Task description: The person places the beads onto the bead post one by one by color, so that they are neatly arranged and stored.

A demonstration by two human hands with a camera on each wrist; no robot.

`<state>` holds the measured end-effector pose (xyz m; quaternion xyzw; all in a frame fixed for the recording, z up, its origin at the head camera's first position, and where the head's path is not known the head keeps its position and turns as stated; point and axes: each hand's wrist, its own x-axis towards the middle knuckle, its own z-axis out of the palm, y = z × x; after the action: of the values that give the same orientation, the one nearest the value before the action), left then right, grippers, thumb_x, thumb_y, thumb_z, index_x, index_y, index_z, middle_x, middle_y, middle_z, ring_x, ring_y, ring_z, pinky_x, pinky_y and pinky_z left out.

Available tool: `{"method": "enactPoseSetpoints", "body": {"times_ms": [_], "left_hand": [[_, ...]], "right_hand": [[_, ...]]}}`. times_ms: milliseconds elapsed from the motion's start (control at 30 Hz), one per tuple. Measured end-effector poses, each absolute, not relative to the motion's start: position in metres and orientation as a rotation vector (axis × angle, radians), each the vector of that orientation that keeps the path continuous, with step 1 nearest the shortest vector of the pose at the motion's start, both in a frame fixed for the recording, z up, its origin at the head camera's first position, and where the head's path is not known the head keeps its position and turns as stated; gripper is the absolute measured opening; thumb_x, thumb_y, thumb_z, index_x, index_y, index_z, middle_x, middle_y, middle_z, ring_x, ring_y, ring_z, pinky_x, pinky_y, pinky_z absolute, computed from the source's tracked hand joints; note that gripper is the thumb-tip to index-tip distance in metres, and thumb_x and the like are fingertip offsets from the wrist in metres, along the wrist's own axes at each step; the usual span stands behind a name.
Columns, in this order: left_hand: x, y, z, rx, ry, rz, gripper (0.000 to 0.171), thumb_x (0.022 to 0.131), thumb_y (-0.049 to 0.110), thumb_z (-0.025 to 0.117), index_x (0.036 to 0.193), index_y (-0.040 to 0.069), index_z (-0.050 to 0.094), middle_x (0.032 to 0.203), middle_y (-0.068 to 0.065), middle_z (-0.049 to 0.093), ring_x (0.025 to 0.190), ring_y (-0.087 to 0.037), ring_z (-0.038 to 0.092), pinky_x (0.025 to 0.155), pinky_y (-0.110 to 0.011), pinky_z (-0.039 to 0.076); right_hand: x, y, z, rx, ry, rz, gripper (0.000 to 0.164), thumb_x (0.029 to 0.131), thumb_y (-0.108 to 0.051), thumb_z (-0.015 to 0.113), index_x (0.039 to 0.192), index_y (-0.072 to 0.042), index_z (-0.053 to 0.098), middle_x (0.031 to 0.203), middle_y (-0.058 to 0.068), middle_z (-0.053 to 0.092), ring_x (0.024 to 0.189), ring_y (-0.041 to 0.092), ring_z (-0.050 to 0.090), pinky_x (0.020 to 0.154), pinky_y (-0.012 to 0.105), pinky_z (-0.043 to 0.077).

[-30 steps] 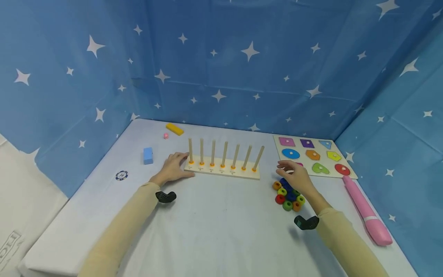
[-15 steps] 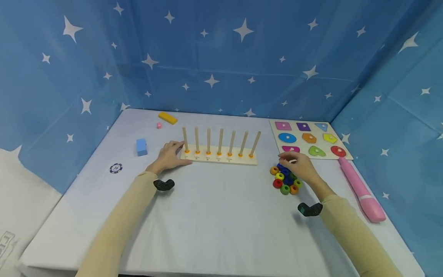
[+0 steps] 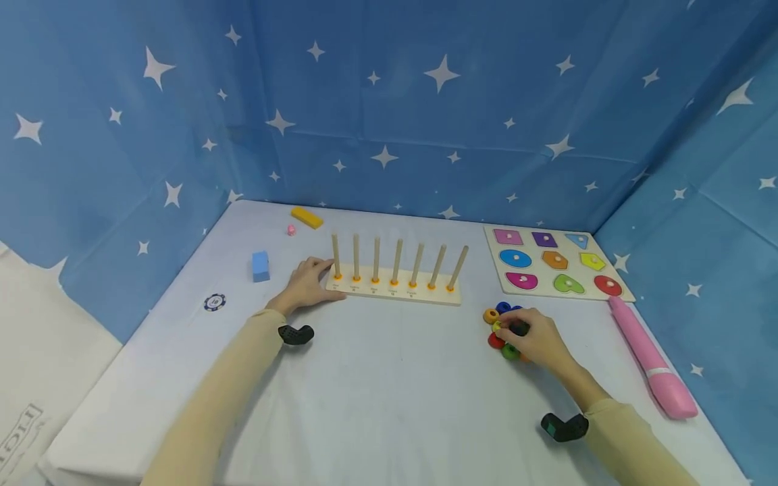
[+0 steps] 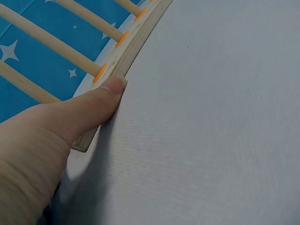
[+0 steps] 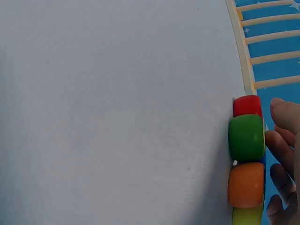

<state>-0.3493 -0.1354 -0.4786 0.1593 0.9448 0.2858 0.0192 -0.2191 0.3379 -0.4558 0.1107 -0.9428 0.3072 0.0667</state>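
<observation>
In the head view my left hand (image 3: 305,285) grips the left end of a wooden peg board (image 3: 395,292) with a row of upright pegs. The left wrist view shows the thumb (image 4: 101,101) pressed along its front edge. To the board's right, my right hand (image 3: 541,337) is over a cluster of coloured wooden beads, its thumb and index fingertips apart around a yellow bead (image 3: 496,327). In the right wrist view the fingers hang just above a red bead (image 5: 247,106), a green bead (image 5: 246,138) and an orange bead (image 5: 246,185), with nothing seen between them. The hand hides part of the cluster.
A shape puzzle board (image 3: 556,262) lies at the back right, and a folded pink umbrella (image 3: 653,361) along the right side. Left of the peg board are a blue block (image 3: 260,266), a poker chip (image 3: 215,302), a yellow block (image 3: 306,217) and a small pink object (image 3: 291,230).
My right hand has moved nearer to me and lower over the beads, from the cluster's far side to its yellow and red ones. The left hand keeps its hold on the peg board.
</observation>
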Motion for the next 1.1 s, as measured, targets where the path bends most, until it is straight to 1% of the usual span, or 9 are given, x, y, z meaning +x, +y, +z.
{"method": "enactPoseSetpoints", "body": {"times_ms": [100, 200, 300, 367, 500, 633, 800, 1000, 1100], "left_hand": [[-0.348, -0.135, -0.482, 0.496, 2.923, 0.908, 0.1, 0.069, 0.057, 0.076, 0.146, 0.01, 0.035, 0.136, -0.018, 0.037, 0.123, -0.033, 0.034, 0.102, -0.052, 0.026], [-0.348, -0.135, -0.485, 0.499, 2.924, 0.902, 0.101, 0.068, 0.058, 0.076, 0.146, 0.01, 0.035, 0.136, -0.017, 0.037, 0.121, -0.032, 0.034, 0.101, -0.051, 0.027], [-0.349, -0.135, -0.487, 0.506, 2.929, 0.878, 0.101, 0.069, 0.059, 0.076, 0.147, 0.009, 0.035, 0.136, -0.017, 0.037, 0.121, -0.033, 0.034, 0.1, -0.051, 0.028], [-0.35, -0.134, -0.486, 0.514, 2.933, 0.87, 0.1, 0.069, 0.058, 0.075, 0.146, 0.009, 0.035, 0.136, -0.017, 0.036, 0.12, -0.033, 0.034, 0.1, -0.052, 0.028], [-0.351, -0.133, -0.483, 0.536, 2.933, 0.875, 0.099, 0.07, 0.058, 0.075, 0.146, 0.009, 0.035, 0.136, -0.018, 0.036, 0.119, -0.033, 0.034, 0.1, -0.053, 0.027], [-0.35, -0.134, -0.482, 0.534, 2.924, 0.882, 0.1, 0.069, 0.06, 0.074, 0.146, 0.009, 0.035, 0.136, -0.017, 0.035, 0.12, -0.033, 0.034, 0.1, -0.053, 0.027], [-0.347, -0.138, -0.483, 0.506, 2.935, 0.887, 0.099, 0.07, 0.058, 0.075, 0.146, 0.008, 0.036, 0.137, -0.018, 0.036, 0.122, -0.034, 0.033, 0.101, -0.053, 0.028], [-0.347, -0.138, -0.484, 0.515, 2.934, 0.886, 0.098, 0.07, 0.057, 0.075, 0.145, 0.008, 0.036, 0.136, -0.019, 0.036, 0.122, -0.035, 0.033, 0.101, -0.054, 0.026], [-0.35, -0.136, -0.483, 0.528, 2.934, 0.886, 0.097, 0.07, 0.057, 0.075, 0.145, 0.008, 0.037, 0.136, -0.019, 0.036, 0.122, -0.034, 0.033, 0.101, -0.053, 0.027]], "right_hand": [[-0.214, 0.34, -0.459, 0.346, -2.815, 0.896, 0.024, 0.083, -0.023, 0.073, 0.102, -0.008, 0.069, 0.103, 0.013, 0.062, 0.1, 0.031, 0.052, 0.082, 0.054, 0.048], [-0.212, 0.34, -0.462, 0.372, -2.791, 0.874, 0.025, 0.081, -0.022, 0.076, 0.101, -0.008, 0.069, 0.102, 0.011, 0.063, 0.1, 0.03, 0.052, 0.083, 0.053, 0.047], [-0.21, 0.339, -0.464, 0.424, -2.75, 0.831, 0.026, 0.077, -0.019, 0.079, 0.099, -0.008, 0.069, 0.099, 0.008, 0.064, 0.097, 0.025, 0.052, 0.082, 0.049, 0.048], [-0.209, 0.337, -0.464, 0.458, -2.724, 0.797, 0.027, 0.075, -0.019, 0.081, 0.097, -0.008, 0.07, 0.094, 0.004, 0.064, 0.093, 0.022, 0.051, 0.079, 0.046, 0.047], [-0.206, 0.334, -0.468, 0.47, -2.717, 0.713, 0.027, 0.071, -0.022, 0.084, 0.092, -0.01, 0.07, 0.086, -0.001, 0.062, 0.087, 0.02, 0.048, 0.073, 0.041, 0.041], [-0.205, 0.331, -0.471, 0.451, -2.741, 0.643, 0.029, 0.07, -0.023, 0.083, 0.093, -0.011, 0.072, 0.088, 0.003, 0.063, 0.087, 0.022, 0.046, 0.071, 0.041, 0.036], [-0.209, 0.327, -0.47, 0.441, -2.75, 0.606, 0.029, 0.071, -0.024, 0.083, 0.094, -0.01, 0.073, 0.092, 0.008, 0.065, 0.089, 0.025, 0.047, 0.072, 0.042, 0.036], [-0.209, 0.326, -0.469, 0.43, -2.773, 0.569, 0.032, 0.07, -0.027, 0.083, 0.095, -0.009, 0.073, 0.086, 0.004, 0.063, 0.086, 0.022, 0.046, 0.071, 0.04, 0.035], [-0.208, 0.328, -0.468, 0.413, -2.793, 0.584, 0.032, 0.071, -0.027, 0.082, 0.095, -0.009, 0.073, 0.086, 0.003, 0.06, 0.085, 0.022, 0.045, 0.07, 0.039, 0.035]]}}
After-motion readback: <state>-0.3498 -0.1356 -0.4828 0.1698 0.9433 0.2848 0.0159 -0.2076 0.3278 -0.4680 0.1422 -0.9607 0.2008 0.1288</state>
